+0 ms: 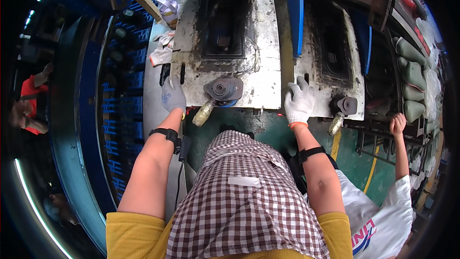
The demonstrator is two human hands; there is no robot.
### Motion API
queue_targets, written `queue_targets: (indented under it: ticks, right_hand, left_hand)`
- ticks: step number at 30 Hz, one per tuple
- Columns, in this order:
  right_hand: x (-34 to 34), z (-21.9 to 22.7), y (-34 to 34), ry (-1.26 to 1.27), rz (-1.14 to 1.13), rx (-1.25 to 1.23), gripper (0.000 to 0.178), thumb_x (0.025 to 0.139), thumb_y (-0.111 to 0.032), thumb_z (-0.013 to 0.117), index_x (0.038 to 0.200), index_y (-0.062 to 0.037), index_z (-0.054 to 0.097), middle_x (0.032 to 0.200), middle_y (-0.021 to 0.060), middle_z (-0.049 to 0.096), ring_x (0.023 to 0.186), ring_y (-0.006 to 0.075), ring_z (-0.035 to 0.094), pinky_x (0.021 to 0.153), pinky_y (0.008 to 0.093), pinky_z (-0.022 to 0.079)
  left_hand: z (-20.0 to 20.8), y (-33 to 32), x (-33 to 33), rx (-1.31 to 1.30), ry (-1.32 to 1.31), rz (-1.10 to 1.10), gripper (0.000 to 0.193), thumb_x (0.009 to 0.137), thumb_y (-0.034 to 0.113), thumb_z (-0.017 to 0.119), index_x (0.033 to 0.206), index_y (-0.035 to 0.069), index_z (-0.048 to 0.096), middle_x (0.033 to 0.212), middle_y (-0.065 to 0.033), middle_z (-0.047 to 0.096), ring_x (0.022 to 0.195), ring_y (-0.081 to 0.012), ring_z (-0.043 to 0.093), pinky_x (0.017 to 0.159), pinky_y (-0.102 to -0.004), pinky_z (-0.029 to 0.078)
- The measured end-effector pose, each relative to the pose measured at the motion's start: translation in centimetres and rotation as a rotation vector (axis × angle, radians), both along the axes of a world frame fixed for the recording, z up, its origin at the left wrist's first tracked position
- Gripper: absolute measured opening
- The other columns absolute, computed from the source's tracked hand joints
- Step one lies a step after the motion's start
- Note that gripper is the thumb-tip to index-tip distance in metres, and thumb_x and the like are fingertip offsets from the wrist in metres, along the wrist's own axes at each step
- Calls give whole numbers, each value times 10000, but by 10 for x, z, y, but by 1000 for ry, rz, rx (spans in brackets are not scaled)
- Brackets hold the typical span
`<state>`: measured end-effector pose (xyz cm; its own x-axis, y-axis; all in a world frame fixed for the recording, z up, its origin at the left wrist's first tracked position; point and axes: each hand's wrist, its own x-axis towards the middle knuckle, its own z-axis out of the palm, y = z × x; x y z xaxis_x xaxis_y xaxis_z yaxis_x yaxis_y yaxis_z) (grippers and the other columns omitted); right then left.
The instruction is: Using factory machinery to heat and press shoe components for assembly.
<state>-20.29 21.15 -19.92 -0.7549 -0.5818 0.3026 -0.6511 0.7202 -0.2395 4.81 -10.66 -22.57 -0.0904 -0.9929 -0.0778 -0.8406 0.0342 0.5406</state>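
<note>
Both gloved hands at the plates here: the left hand (173,95), in grey, sits at the lower left corner of the left metal plate (266,72), just beside a dark slot, and whether its fingers close on the metal one cannot tell. Over on the other side, the right hand (300,100), in white with an orange cuff, lies at the near left corner of the right metal plate (321,91), fingers close together; its grip, too, cannot be made out. Each plate has a blackened recess, and at the near edge of the left one there's a dark socketed block (223,88) with a wrapped handle (204,113) angling out. A blue panel (293,14) stands between the plates, loose gloves (163,52) lie on the grey worktop (153,91), and a co-worker's raised fist (397,123) shows far right, near grey-green padded shapes (412,76).
</note>
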Motion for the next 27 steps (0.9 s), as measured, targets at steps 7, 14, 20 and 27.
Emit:
queue_targets:
  ticks: [7,14,20,27]
  right_hand:
    - [-1,-1,0,-6,17,6,247,789,-150,733,1035,-173,745,1306,87,627,1128,308,589,1024,446,435]
    - [0,-2,1,-25,-5,24,253,795,-156,725,1046,-176,743,1320,81,620,1156,299,582,1033,445,429]
    - [-1,-6,1,-36,-13,5,248,802,-155,719,1049,-168,743,1311,94,631,1170,305,585,1039,451,430]
    - [1,-4,0,-40,-21,-2,231,815,-147,706,1043,-155,743,1316,99,632,1187,310,583,1035,456,434]
  left_hand:
    - [-10,-3,5,-16,-46,-17,544,1039,465,428,1410,103,593,1388,-153,629,1257,-350,603,1042,-430,466]
    - [-14,2,2,-132,77,45,496,1053,397,387,1415,118,578,1319,-170,670,1166,-383,647,981,-462,485]
    - [-14,-3,6,-98,32,6,488,1050,371,382,1425,120,566,1351,-159,654,1172,-383,642,983,-459,483]
    - [-9,1,1,-70,70,39,503,1050,378,392,1457,119,537,1412,-150,616,1253,-360,603,1022,-451,465]
